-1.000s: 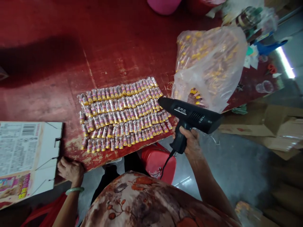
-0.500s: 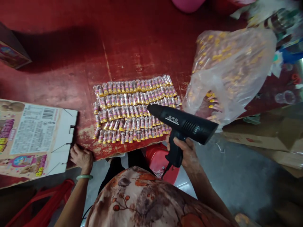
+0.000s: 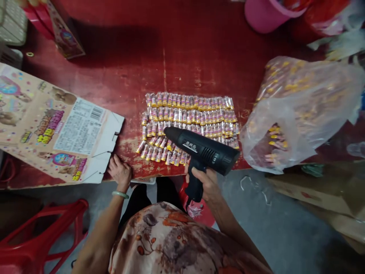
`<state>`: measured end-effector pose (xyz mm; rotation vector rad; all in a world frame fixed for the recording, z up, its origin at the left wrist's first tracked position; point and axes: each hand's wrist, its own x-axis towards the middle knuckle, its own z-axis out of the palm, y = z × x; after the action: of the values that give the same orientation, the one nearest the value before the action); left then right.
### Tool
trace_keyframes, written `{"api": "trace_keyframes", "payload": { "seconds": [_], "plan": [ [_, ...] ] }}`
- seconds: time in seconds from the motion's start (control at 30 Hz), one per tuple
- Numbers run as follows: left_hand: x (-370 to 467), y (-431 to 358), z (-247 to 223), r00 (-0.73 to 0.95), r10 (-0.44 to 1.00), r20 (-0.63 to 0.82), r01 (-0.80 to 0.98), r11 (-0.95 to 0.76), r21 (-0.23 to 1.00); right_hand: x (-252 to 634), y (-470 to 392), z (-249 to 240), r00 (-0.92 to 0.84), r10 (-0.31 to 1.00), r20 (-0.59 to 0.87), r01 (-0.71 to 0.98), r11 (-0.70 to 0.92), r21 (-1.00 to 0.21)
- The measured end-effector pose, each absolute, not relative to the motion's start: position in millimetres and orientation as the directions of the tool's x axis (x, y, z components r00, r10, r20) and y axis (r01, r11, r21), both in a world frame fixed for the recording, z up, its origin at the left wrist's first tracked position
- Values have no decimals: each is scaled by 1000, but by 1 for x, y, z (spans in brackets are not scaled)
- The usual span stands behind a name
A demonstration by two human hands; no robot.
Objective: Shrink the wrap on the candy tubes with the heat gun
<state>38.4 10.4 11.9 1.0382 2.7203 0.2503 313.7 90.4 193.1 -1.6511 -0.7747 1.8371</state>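
My right hand (image 3: 205, 180) is wrapped round the handle of a black heat gun (image 3: 203, 148). Its nozzle points left, over rows of small clear-topped tubes (image 3: 188, 102) with pink-purple labels and yellow ends. The gun hides part of the lower rows. My left hand (image 3: 119, 172), with a green bangle at the wrist, lies at the table's front edge with its fingers out. Those fingers touch or nearly touch the white flap end of a printed flat cardboard box (image 3: 71, 131).
A clear plastic bag (image 3: 293, 110) full of yellow-ended pieces lies on the red table (image 3: 128, 72) at right. At the back are a pink bucket (image 3: 264, 15) and a standing printed box (image 3: 67, 36). Red stools (image 3: 57, 228) and brown cartons (image 3: 313, 190) are below.
The camera view has swung left, so the table things sit farther right. Over the tubes, the heat gun's nozzle has shifted left along the rows. My left hand stays by the cardboard.
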Motion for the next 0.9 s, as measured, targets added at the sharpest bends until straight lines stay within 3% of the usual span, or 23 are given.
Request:
{"api": "trace_keyframes", "payload": {
  "seconds": [0.1, 0.33, 0.57, 0.9],
  "plan": [
    [39, 10, 14, -723, 670, -167, 630, 739, 238, 295, 89, 189, -154, 719, -678, 16, -684, -729],
    [39, 8, 18, -703, 673, -228, 612, 737, 288, 275, 106, 182, -21, 815, -579, -49, -580, -813],
    [39, 6, 17, -691, 686, -228, 637, 727, 256, 245, 115, 178, -182, 758, -626, 59, -627, -777],
    [38, 4, 11, -701, 677, -226, 634, 736, 236, 247, 181, 182, 24, 858, -513, 37, -514, -857]
  ]
}}
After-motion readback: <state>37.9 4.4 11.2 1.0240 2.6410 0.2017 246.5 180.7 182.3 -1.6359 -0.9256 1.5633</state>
